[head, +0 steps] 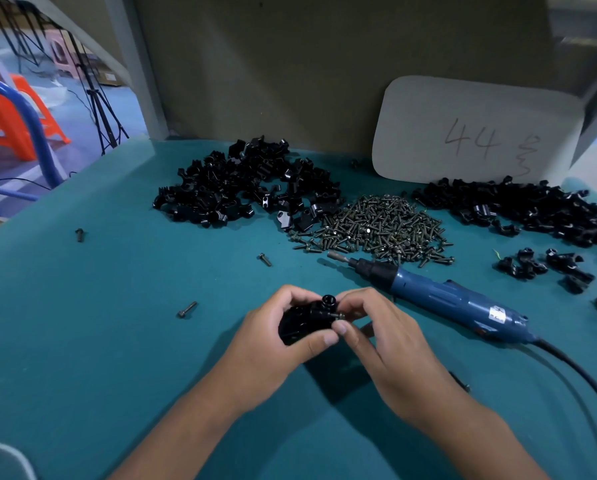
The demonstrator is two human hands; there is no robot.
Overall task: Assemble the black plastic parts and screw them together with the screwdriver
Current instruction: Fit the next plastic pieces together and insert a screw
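Note:
My left hand [273, 341] grips a black plastic assembly [302, 320] just above the green table, near its front middle. My right hand [376, 327] pinches a small screw [337, 315] against the right side of that assembly. The blue electric screwdriver [442, 297] lies on the table to the right of my hands, its bit pointing left. One pile of black parts [241, 185] sits at the back left, another pile of black parts [532, 209] at the back right. A heap of screws [380, 226] lies between them.
Loose screws [187, 310] [265, 259] [79, 234] lie scattered left of my hands. A few assembled black pieces [546, 268] sit at the right. The screwdriver's black cable [581, 375] trails to the right edge. A white card [477, 133] marked 44 leans on the back wall.

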